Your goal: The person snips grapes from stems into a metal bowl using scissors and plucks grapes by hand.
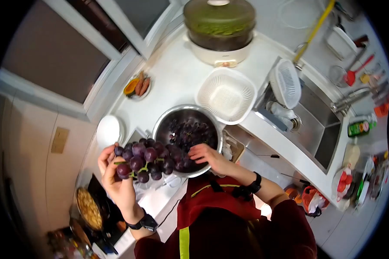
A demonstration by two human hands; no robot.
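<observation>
A large bunch of dark purple grapes is lifted over the left rim of a steel bowl. My left hand grips the bunch at its left end, thumb and fingers closed round the stem end. My right hand is at the bowl's lower right, its fingers extended and apart, by the right end of the bunch; whether the fingertips touch the grapes is unclear. More dark grapes lie inside the bowl. Just behind the bowl, on the counter, stands a white plastic basket with nothing in it.
A steamer with greens stands at the back, and a small plate of vegetables at the left. White plates sit left of the bowl. At the right is the sink with another white basket; a full pan is lower left.
</observation>
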